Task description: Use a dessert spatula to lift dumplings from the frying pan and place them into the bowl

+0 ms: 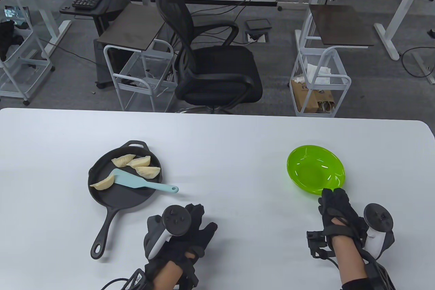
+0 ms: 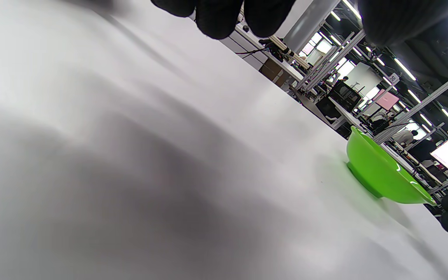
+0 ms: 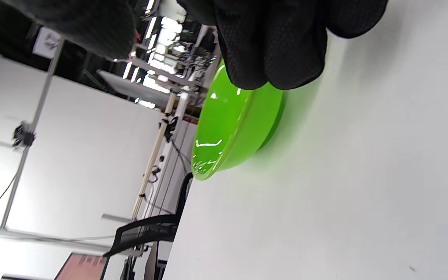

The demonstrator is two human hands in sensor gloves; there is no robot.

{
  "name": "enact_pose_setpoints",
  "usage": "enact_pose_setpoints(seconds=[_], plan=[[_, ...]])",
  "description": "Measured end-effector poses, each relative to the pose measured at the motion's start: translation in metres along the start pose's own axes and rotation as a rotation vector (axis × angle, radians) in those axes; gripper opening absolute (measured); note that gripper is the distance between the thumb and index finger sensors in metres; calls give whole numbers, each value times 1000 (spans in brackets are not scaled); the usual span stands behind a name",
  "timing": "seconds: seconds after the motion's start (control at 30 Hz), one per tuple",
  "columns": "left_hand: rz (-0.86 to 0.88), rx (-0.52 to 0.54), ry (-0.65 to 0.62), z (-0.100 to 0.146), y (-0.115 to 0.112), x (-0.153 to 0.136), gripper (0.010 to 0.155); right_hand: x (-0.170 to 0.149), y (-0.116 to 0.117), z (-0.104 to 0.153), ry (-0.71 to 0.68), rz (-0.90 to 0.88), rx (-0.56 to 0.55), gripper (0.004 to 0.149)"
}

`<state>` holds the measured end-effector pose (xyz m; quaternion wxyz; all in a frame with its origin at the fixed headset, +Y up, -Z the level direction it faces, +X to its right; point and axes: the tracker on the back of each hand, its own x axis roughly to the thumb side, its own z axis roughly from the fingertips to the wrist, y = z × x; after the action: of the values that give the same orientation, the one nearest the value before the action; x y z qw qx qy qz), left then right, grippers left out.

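Four dumplings (image 1: 136, 167), one spatula (image 1: 136, 183), one pan (image 1: 102, 198), one bowl (image 1: 316, 171).
Left hand (image 1: 185, 232) lies slack, lower centre; right hand (image 1: 336, 210) fingertips touch the bowl's near rim, grip unclear.

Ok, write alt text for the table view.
A black cast-iron frying pan holds four pale dumplings and a light blue dessert spatula on a white table. The left hand rests nearby; the right hand touches an empty green plastic bowl.

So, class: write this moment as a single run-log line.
dumplings: four in frying pan | spatula: in pan, unheld | bowl: empty | left hand: idle | right hand: at bowl rim
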<state>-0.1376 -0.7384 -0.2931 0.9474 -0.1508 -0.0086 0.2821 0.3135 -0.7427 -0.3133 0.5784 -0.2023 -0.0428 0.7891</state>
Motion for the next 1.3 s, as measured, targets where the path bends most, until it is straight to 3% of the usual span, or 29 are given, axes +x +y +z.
enact_pose_setpoints(seconds=[0.3, 0.6, 0.97, 1.3], plan=[[-8, 9, -19, 1, 0, 1, 81, 33, 25, 40, -360, 256, 84, 72], [-28, 16, -44, 1, -2, 2, 81, 26, 52, 70, -587, 515, 183, 74], [-37, 37, -43, 3, -1, 1, 82, 19, 65, 70, -597, 591, 230, 76], [-28, 126, -31, 6, 14, -4, 83, 16, 67, 68, -576, 604, 223, 76]])
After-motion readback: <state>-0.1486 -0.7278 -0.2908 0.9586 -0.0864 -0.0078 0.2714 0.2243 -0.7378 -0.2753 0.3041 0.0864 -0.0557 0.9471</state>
